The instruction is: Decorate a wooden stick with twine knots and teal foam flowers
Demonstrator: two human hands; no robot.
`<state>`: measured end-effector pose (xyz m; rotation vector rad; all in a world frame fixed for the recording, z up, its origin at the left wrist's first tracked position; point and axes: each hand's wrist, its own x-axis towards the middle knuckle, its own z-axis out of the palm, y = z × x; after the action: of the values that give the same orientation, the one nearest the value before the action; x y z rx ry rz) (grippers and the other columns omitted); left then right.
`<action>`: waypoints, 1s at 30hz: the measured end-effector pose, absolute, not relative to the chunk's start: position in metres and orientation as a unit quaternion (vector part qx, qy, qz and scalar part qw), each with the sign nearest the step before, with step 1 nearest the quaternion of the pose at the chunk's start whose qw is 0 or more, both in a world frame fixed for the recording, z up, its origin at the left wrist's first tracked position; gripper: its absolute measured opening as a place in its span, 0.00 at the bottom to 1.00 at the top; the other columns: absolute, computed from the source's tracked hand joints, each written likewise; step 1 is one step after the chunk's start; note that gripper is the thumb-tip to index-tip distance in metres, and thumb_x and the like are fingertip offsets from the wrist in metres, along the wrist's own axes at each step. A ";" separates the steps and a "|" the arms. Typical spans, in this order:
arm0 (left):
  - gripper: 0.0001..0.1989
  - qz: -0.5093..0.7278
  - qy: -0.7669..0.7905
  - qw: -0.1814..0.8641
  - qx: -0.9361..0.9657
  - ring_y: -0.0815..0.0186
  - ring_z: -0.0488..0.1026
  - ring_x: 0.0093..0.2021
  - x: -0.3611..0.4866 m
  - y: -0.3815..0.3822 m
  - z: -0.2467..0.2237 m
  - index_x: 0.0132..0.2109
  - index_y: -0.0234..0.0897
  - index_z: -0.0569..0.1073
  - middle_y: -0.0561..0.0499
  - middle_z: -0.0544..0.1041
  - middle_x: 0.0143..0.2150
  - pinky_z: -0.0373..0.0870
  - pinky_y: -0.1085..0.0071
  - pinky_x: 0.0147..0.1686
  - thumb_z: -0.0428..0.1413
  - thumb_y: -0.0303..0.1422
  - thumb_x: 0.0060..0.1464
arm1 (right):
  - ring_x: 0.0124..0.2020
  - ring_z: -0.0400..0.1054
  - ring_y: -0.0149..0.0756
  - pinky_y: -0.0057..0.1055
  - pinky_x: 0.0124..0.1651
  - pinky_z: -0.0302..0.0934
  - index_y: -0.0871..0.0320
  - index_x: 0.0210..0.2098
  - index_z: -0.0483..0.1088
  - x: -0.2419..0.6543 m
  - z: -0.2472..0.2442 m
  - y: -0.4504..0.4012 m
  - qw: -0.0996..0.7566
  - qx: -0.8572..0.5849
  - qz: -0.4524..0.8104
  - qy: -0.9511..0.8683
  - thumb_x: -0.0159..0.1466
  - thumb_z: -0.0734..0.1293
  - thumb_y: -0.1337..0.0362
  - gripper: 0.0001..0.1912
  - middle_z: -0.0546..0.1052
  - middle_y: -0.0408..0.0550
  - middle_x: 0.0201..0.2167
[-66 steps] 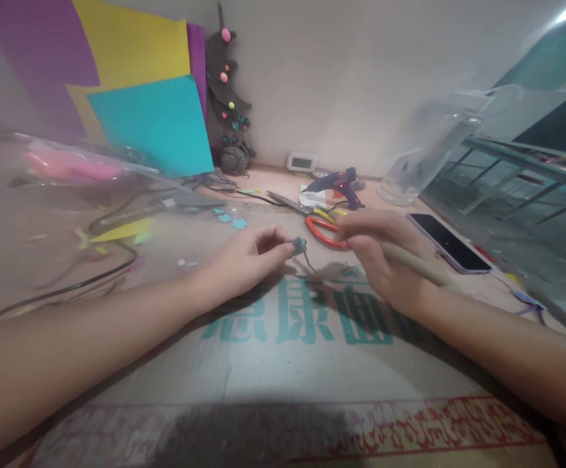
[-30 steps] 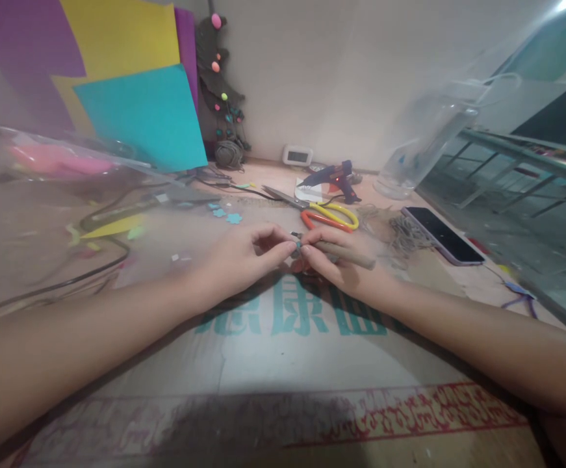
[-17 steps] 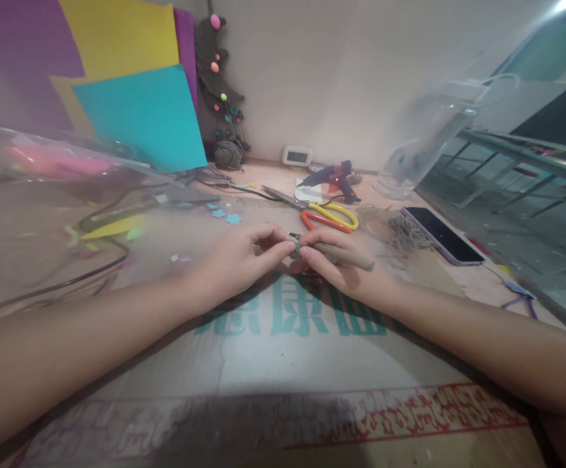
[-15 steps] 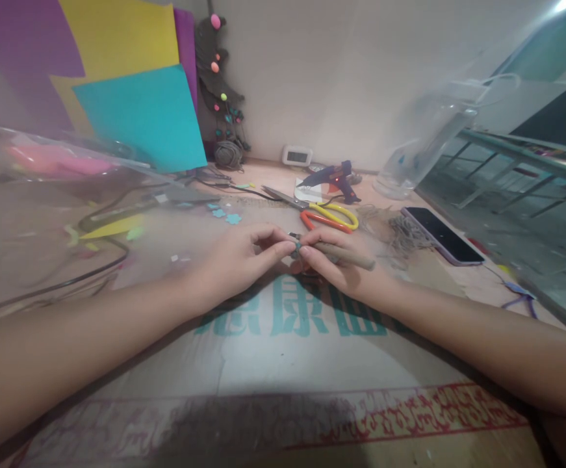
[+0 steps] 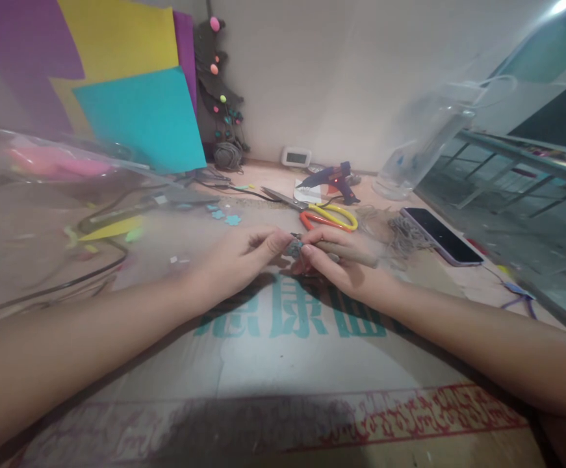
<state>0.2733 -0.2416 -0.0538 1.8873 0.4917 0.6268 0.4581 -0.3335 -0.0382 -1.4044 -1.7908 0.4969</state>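
Above the printed board, my two hands meet in the middle of the view. My left hand [image 5: 256, 250] is closed, its thumb and fingers pinching a small blue-grey piece [image 5: 294, 247], which looks like a little flower. My right hand [image 5: 344, 263] is closed around a tan-handled tool [image 5: 348, 252] that looks like small pliers; its dark tip shows beside the piece. My right thumb and fingertip touch the piece's right side. Fingers hide part of both things. Just beyond the hands lie scissors [image 5: 329, 216] with yellow and orange handles.
Blue paper flowers [image 5: 232, 220] lie beyond my left hand. Behind the scissors rests a dark glue gun [image 5: 334, 179] near a small white clock [image 5: 296, 156]. Grey twine [image 5: 407, 234] and a phone [image 5: 441, 236] are at right, with a clear plastic jug [image 5: 412, 153] behind. A cable [image 5: 68, 279] curves at left.
My left thumb has drawn back and up slightly, so more of the blue-grey piece shows. The tan-handled tool has shifted a little to the right. Surrounding things stay put.
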 end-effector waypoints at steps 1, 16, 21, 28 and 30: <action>0.23 0.276 0.212 0.522 0.779 0.61 0.79 0.41 0.273 -0.242 -0.053 0.42 0.37 0.80 0.47 0.82 0.40 0.74 0.69 0.41 0.48 0.50 0.65 | 0.25 0.75 0.32 0.27 0.25 0.67 0.55 0.33 0.70 0.458 -0.038 -0.334 0.394 -0.557 0.192 -0.706 0.67 0.64 0.65 0.05 0.81 0.43 0.27; 0.13 0.328 0.315 0.478 0.751 0.65 0.75 0.35 0.274 -0.235 -0.048 0.35 0.36 0.76 0.51 0.79 0.34 0.70 0.70 0.37 0.59 0.42 0.58 | 0.25 0.75 0.32 0.28 0.29 0.70 0.56 0.34 0.69 0.459 -0.042 -0.331 0.415 -0.555 0.224 -0.685 0.68 0.64 0.64 0.06 0.80 0.44 0.26; 0.10 0.368 0.305 0.476 0.738 0.64 0.74 0.37 0.277 -0.232 -0.055 0.40 0.36 0.73 0.50 0.77 0.39 0.70 0.68 0.39 0.60 0.38 0.55 | 0.25 0.73 0.31 0.27 0.28 0.69 0.56 0.34 0.69 0.460 -0.043 -0.330 0.417 -0.552 0.217 -0.688 0.68 0.64 0.64 0.06 0.79 0.43 0.25; 0.05 0.367 0.291 0.478 0.743 0.65 0.72 0.37 0.278 -0.230 -0.062 0.40 0.37 0.72 0.50 0.74 0.38 0.68 0.69 0.37 0.56 0.33 0.57 | 0.27 0.74 0.33 0.29 0.30 0.69 0.55 0.34 0.68 0.462 -0.049 -0.329 0.417 -0.551 0.235 -0.683 0.68 0.64 0.62 0.06 0.79 0.44 0.26; 0.04 0.364 0.286 0.503 0.730 0.66 0.71 0.35 0.278 -0.231 -0.062 0.40 0.37 0.71 0.51 0.73 0.36 0.68 0.70 0.35 0.55 0.32 0.58 | 0.27 0.74 0.34 0.30 0.31 0.69 0.55 0.34 0.67 0.462 -0.049 -0.328 0.416 -0.550 0.242 -0.682 0.68 0.64 0.62 0.06 0.79 0.45 0.27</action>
<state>0.2782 -0.2314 -0.0624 1.7618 0.6915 0.8785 0.4618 -0.3285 -0.0495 -1.3817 -1.7126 0.6071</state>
